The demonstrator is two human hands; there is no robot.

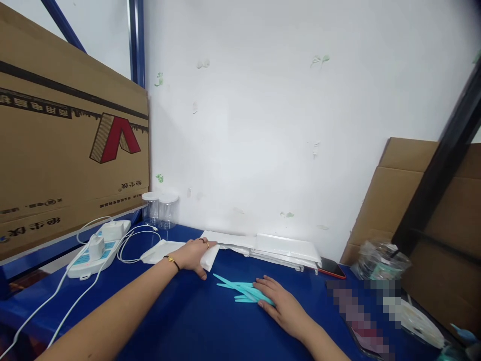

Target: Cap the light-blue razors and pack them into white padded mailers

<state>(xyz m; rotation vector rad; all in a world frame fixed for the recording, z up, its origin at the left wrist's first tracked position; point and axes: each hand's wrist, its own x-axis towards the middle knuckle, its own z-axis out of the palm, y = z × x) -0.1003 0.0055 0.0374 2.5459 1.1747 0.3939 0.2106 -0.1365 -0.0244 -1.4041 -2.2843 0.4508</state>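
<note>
My left hand lies across a flat white packet at the back left of the blue table. Its fingers stretch to the right over the packet and the thumb is spread apart toward me. Closer to me and to the right, my right hand closes over one end of a small bunch of turquoise pointed plastic sticks. The sticks' tips fan out to the left on the table, while their right ends are hidden under my fingers. A dark bracelet with a gold bead circles my left wrist.
Flat white trays are stacked along the wall. A power strip with cables and two clear jars stand at left. On the right are a phone, a plastic-wrapped container and a white spool. Large cardboard walls the left side.
</note>
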